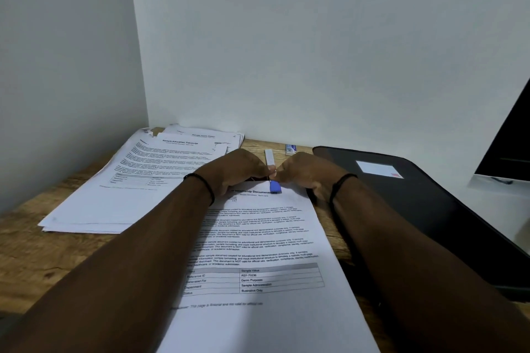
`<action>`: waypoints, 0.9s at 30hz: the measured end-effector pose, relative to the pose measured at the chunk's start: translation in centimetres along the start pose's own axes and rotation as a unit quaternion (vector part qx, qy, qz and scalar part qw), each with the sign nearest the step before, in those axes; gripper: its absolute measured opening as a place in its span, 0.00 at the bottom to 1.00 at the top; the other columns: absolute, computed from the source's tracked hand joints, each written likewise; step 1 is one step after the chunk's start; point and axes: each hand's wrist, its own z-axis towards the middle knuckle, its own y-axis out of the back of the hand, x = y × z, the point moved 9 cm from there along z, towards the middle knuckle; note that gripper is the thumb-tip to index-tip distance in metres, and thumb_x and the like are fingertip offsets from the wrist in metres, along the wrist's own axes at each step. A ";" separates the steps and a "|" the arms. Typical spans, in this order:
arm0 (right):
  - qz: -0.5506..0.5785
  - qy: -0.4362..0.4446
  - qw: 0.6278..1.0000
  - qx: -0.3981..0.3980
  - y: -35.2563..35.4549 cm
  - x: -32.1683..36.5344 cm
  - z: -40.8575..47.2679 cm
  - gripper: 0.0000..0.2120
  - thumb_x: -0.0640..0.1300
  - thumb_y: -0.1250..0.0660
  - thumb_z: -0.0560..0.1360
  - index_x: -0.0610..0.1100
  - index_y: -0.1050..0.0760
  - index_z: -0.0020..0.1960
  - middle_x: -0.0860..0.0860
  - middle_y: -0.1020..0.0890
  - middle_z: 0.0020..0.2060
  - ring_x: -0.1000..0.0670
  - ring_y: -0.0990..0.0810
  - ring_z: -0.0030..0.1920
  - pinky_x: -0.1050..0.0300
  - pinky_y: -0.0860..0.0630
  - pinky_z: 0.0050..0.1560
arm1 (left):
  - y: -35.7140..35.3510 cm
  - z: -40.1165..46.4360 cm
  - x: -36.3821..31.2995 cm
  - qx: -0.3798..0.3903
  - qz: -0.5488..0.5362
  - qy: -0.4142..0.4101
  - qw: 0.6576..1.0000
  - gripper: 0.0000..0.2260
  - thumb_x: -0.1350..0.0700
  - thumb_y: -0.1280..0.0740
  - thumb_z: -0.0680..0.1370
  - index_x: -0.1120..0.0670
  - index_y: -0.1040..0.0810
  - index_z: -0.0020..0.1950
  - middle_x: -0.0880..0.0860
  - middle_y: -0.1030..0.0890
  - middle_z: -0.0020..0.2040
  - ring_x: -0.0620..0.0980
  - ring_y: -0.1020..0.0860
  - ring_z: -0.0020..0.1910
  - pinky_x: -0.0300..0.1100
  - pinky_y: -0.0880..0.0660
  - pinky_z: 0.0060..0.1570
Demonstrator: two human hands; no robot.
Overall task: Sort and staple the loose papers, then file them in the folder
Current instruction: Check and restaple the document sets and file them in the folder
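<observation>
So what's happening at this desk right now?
A person is working on an internship document lying on the wooden desk. The left hand and right hand meet at its top edge, fingers curled around a small blue stapler. A loose paper pile waits on the left; the black folder lies closed on the right.

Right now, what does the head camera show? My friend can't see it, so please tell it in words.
Two hands, left hand and right hand, meet at the top edge of a printed page, fingertips together by a small blue stapler. A paper pile lies left on the wooden desk, and a black folder lies right.
</observation>
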 end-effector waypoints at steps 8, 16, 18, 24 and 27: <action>0.074 0.014 0.997 0.015 -0.5 -0.9 0.3 0.08 0.45 0.31 0.78 0.44 0.25 0.42 0.50 0.25 0.38 0.54 0.28 0.34 0.66 0.30 0.34 | 0.1 0.1 0.5 -0.018 -0.037 0.013 0.999 0.18 0.49 0.25 0.75 0.64 0.22 0.40 0.53 0.35 0.31 0.49 0.41 0.31 0.42 0.43 0.33; 0.295 -0.004 0.935 -0.197 3.9 -4.0 0.1 0.10 0.46 0.32 0.79 0.43 0.25 0.40 0.46 0.21 0.35 0.47 0.24 0.36 0.54 0.26 0.38 | -0.6 -0.2 -0.1 0.024 0.042 0.018 0.999 0.15 0.48 0.27 0.76 0.57 0.19 0.34 0.50 0.24 0.29 0.48 0.30 0.27 0.37 0.32 0.34; 0.154 0.024 0.960 -0.232 4.5 -3.5 -0.1 0.13 0.48 0.30 0.77 0.42 0.26 0.37 0.45 0.21 0.35 0.46 0.24 0.37 0.52 0.25 0.41 | -0.9 -0.1 0.0 0.040 0.050 0.014 0.998 0.14 0.53 0.23 0.73 0.53 0.23 0.31 0.49 0.27 0.26 0.46 0.33 0.26 0.36 0.34 0.32; -0.013 0.014 0.983 -0.183 3.5 -2.6 0.1 0.19 0.56 0.26 0.70 0.40 0.22 0.33 0.46 0.19 0.33 0.46 0.20 0.37 0.49 0.24 0.41 | -1.1 0.0 -0.3 0.064 0.035 0.003 0.997 0.10 0.57 0.24 0.73 0.55 0.20 0.34 0.49 0.23 0.28 0.45 0.29 0.26 0.33 0.32 0.32; -0.010 -0.001 0.986 -0.166 3.4 -2.9 0.2 0.19 0.57 0.27 0.71 0.39 0.21 0.39 0.42 0.17 0.41 0.42 0.19 0.44 0.48 0.22 0.49 | -1.2 0.0 -0.3 0.077 0.032 -0.001 0.997 0.06 0.59 0.24 0.74 0.58 0.16 0.37 0.51 0.16 0.33 0.44 0.23 0.30 0.33 0.27 0.36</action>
